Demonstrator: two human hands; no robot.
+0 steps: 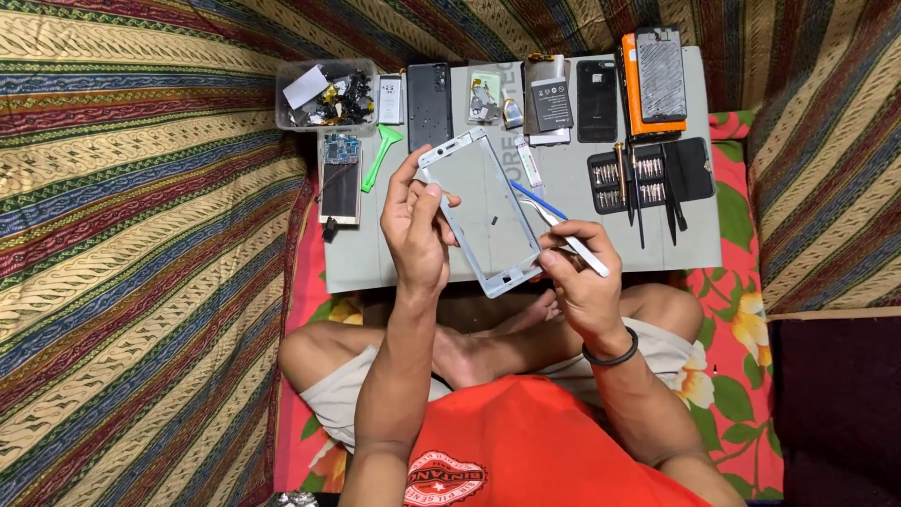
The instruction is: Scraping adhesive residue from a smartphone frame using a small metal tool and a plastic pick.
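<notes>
Head view: left hand (414, 228) grips phone frame (483, 216) (tilted), right hand (579, 272) w/ tweezers (554, 218).

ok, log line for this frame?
left hand: holds phone frame | right hand: holds tweezers at frame | over grey mat

Home floor setup used as an improvised phone-repair bench: striped woven cloth (141, 235) all around, red floral mat (741, 310) at 4 o'clock under a person sitting cross-legged. Grey work mat (582, 211) at 12 o'clock holds a black screwdriver-bit case (648, 178), a clear plastic parts tub (324, 94) and stripped phone back covers (598, 100).
</notes>
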